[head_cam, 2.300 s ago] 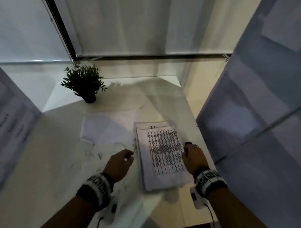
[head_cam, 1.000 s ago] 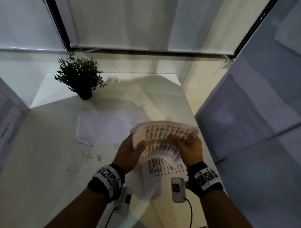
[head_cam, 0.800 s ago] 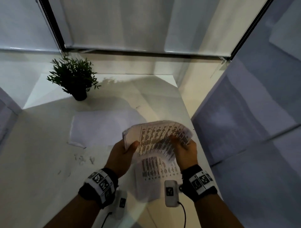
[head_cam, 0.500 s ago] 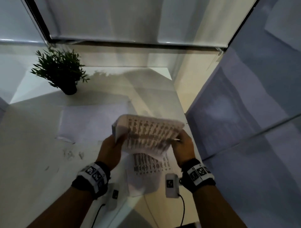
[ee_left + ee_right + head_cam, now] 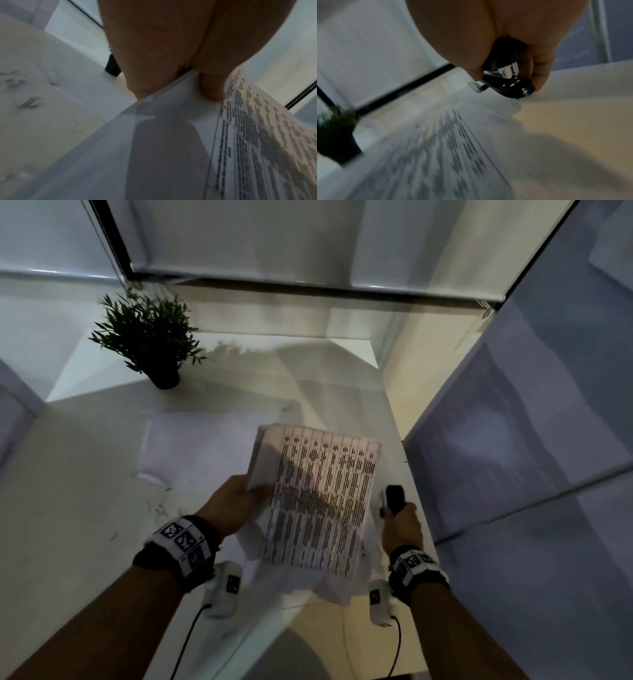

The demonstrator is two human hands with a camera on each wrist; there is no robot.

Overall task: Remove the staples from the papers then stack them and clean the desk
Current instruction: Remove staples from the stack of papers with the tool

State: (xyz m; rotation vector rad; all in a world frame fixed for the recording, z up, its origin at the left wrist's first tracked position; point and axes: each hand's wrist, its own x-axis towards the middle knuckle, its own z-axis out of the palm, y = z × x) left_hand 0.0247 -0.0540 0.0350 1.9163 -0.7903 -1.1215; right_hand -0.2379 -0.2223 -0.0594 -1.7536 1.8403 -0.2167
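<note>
Left hand (image 5: 233,505) pinches the printed papers (image 5: 322,501) by their left edge — lifted at frame centre. Right hand (image 5: 399,525), just right of them, grips a black staple remover (image 5: 394,498). Beyond, loose sheets (image 5: 202,446) on the desk (image 5: 68,508).

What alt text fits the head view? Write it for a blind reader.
A left hand holds up a printed white paper bundle while the right hand grips a black staple remover, above a white desk with a small potted plant.
</note>
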